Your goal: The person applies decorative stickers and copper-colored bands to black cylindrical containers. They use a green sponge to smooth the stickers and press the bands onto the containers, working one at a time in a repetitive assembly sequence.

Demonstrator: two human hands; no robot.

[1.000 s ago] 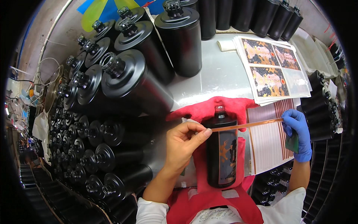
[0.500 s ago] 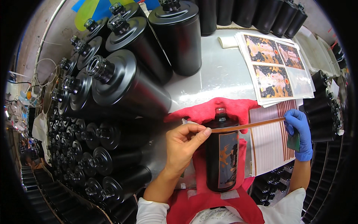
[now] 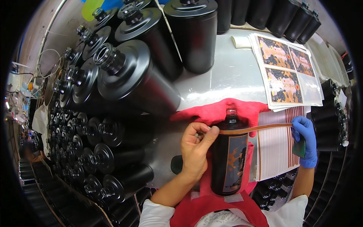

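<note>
A black glass bottle [image 3: 220,166] with a clear neck and a dark label with orange patches lies on a red cloth [image 3: 211,109], its neck pointing away from me. Across its shoulder runs a thin copper-brown strip [image 3: 257,129]. My bare left hand [image 3: 196,149] pinches the strip's left end between thumb and forefinger against the bottle's side. In a blue glove, my right hand [image 3: 305,140] grips the strip's other end, well to the right of the bottle. A dark green flat piece [image 3: 298,147] sits in that hand's lower fingers.
Large black bottles [image 3: 147,79] crowd the left, with many smaller-looking ones below them. Printed label sheets [image 3: 281,70] lie at the back right, and a sheet of brown strips [image 3: 274,151] lies right of the bottle. More black bottles [image 3: 274,19] line the far edge.
The view has shifted slightly. My left thumb now presses the strip's end nearer the bottle's surface. The strip has gone from taut to slightly curved, and the right hand keeps its end.
</note>
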